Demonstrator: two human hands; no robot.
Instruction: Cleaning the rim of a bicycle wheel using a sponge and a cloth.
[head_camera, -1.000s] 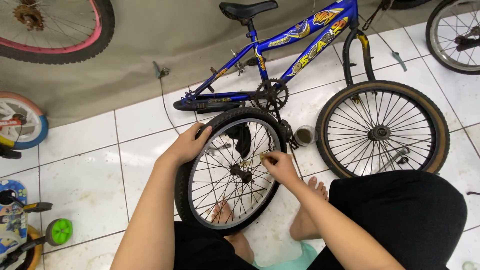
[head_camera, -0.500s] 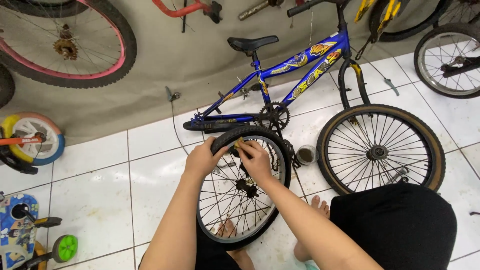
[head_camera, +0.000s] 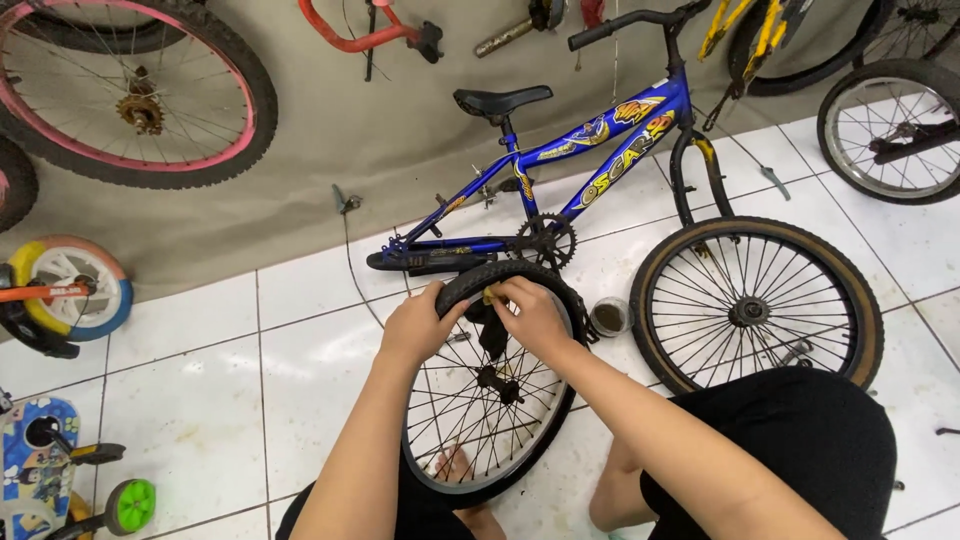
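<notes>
A small black-tyred bicycle wheel (head_camera: 470, 440) stands upright between my legs on the white tiled floor. My left hand (head_camera: 415, 325) grips the tyre at its top left. My right hand (head_camera: 530, 315) sits at the top of the rim, fingers pinching a small yellowish piece (head_camera: 490, 296) by the tyre's inner edge. Behind the wheel lies a blue bicycle frame (head_camera: 560, 170) with a black saddle, without its rear wheel.
The blue bike's front wheel (head_camera: 757, 310) lies to the right, with a small round tin (head_camera: 608, 317) next to it. A pink-rimmed wheel (head_camera: 130, 95) leans on the wall at upper left. Children's toy bikes (head_camera: 60, 300) crowd the left edge, and another wheel (head_camera: 893, 130) stands upper right.
My right hand has risen from the wheel's right side to the top of the rim, close to my left hand. The view has tilted up, showing more of the wall.
</notes>
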